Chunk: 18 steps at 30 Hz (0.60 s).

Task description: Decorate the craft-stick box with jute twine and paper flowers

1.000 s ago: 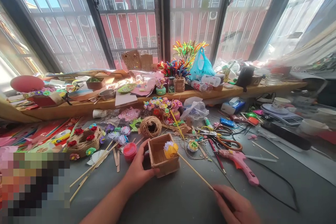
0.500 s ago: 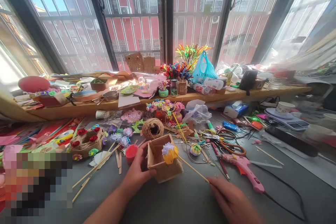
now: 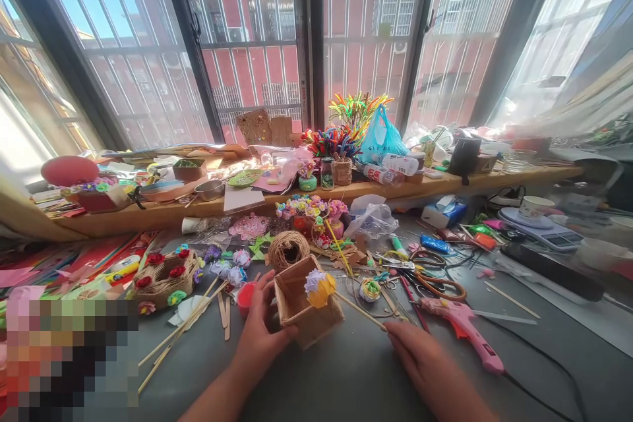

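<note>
My left hand [image 3: 262, 316] grips the left side of a small square wooden box [image 3: 314, 328], which is tilted so that its open top faces me. Between thumb and fingers, my right hand [image 3: 415, 353] pinches the lower end of a thin wooden stick. On the stick's other end sits a paper flower [image 3: 321, 289], white-lilac above and yellow-orange below. The flower is in front of the box's opening and hides part of its rim; whether they touch, I cannot tell. A red tub [image 3: 246, 297] stands just behind my left hand.
Behind the box lies a roll of twine [image 3: 288, 249]. A pink glue gun [image 3: 465, 330] and scissors [image 3: 438, 280] are on the right. Leftward lie wooden sticks [image 3: 178, 323] and a twine-wrapped basket with flowers [image 3: 165, 280]. A crowded wooden ledge [image 3: 267, 201] runs along the window.
My right hand has shifted slightly left and up with the flower stick. The box is a little more tilted in my left hand. The whole view has moved slightly.
</note>
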Motion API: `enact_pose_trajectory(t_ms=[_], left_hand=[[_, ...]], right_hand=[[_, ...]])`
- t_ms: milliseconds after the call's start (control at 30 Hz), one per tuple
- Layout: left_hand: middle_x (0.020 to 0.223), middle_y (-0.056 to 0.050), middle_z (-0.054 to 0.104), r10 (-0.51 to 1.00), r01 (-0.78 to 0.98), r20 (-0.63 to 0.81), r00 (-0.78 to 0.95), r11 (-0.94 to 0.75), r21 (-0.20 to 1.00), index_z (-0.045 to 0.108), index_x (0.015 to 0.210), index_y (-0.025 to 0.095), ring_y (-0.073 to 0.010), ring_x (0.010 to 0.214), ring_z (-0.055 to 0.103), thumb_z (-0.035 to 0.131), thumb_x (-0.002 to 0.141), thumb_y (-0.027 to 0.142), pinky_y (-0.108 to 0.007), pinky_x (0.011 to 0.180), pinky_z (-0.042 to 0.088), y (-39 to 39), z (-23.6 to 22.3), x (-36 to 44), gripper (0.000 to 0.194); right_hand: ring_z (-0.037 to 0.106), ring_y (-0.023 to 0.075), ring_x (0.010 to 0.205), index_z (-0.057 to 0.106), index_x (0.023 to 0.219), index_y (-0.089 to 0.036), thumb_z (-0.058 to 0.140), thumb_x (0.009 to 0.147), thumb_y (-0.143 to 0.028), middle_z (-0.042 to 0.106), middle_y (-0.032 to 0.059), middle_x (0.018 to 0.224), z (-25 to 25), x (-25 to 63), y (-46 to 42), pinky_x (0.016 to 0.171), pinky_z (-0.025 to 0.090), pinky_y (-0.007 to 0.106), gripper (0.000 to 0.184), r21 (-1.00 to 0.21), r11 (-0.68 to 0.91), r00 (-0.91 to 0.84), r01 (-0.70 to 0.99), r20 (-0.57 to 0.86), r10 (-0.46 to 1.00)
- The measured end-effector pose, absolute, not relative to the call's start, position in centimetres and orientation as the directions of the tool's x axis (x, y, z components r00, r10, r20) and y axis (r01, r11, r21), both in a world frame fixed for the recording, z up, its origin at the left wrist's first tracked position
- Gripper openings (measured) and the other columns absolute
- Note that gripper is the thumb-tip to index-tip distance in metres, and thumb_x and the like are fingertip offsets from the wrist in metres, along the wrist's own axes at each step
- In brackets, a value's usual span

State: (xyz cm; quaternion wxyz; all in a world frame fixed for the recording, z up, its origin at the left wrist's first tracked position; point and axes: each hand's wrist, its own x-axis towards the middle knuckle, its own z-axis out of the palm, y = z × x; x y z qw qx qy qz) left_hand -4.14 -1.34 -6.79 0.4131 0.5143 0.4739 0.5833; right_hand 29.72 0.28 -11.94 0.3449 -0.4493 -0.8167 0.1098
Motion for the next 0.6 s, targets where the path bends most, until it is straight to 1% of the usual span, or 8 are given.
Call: enact_pose_trajectory(t_ms=[67, 100, 267, 400, 600], left_hand=[[0.154, -0.014, 0.055, 0.969, 0.012, 0.204, -0.139, -0.204, 0.979, 0.032, 0.159, 0.034, -0.0440, 0.143, 0.052, 0.092, 0.064, 0.067, -0.050, 0.110, 0.052, -1.5, -6.6, -4.1, 0.118], [0.154, -0.014, 0.055, 0.971, 0.001, 0.195, -0.137, -0.197, 0.980, 0.032, 0.160, 0.033, -0.0440, 0.144, 0.052, 0.092, 0.064, 0.068, -0.050, 0.110, 0.052, -1.6, -6.5, -4.0, 0.118], [0.154, -0.016, 0.059, 0.983, -0.098, 0.133, -0.125, -0.146, 0.985, 0.050, 0.151, 0.026, -0.0455, 0.146, 0.051, 0.087, 0.068, 0.071, -0.050, 0.113, 0.051, -1.7, -6.1, -3.3, 0.101], [0.151, -0.016, 0.063, 0.980, -0.120, 0.097, -0.174, -0.119, 0.986, 0.054, 0.148, 0.024, -0.0465, 0.143, 0.053, 0.089, 0.067, 0.068, -0.051, 0.110, 0.053, -1.4, -6.2, -3.2, 0.098], [0.150, -0.016, 0.063, 0.979, -0.150, 0.121, -0.164, -0.146, 0.978, 0.055, 0.146, 0.026, -0.0452, 0.143, 0.055, 0.092, 0.066, 0.061, -0.050, 0.108, 0.056, -1.1, -7.0, -3.3, 0.095]], right_hand=[[0.080, 0.0289, 0.099, 0.074, 0.114, -0.029, 0.046, 0.107, -0.026, 0.082, 0.0093, 0.110, -11.8, 29.5, 0.2, 0.076, 0.067, 0.037, 0.029, -0.463, 0.589, -0.372, 0.662, 0.480, 0.795], [0.080, 0.0288, 0.097, 0.074, 0.115, -0.029, 0.046, 0.107, -0.026, 0.082, 0.0093, 0.109, -11.8, 29.3, 0.0, 0.076, 0.067, 0.037, 0.029, -0.454, 0.595, -0.371, 0.663, 0.492, 0.788], [0.079, 0.0262, 0.086, 0.071, 0.121, -0.029, 0.049, 0.106, -0.025, 0.082, 0.0078, 0.101, -12.0, 28.7, -1.2, 0.073, 0.065, 0.036, 0.027, -0.454, 0.624, -0.363, 0.636, 0.538, 0.761], [0.079, 0.0254, 0.091, 0.070, 0.126, -0.027, 0.047, 0.108, -0.023, 0.081, 0.0086, 0.105, -12.2, 28.7, -1.4, 0.074, 0.064, 0.034, 0.029, -0.444, 0.624, -0.363, 0.643, 0.540, 0.759], [0.079, 0.0252, 0.094, 0.072, 0.119, -0.026, 0.047, 0.109, -0.026, 0.080, 0.0090, 0.105, -12.5, 28.7, -0.8, 0.078, 0.065, 0.035, 0.027, -0.479, 0.608, -0.350, 0.633, 0.522, 0.777]])
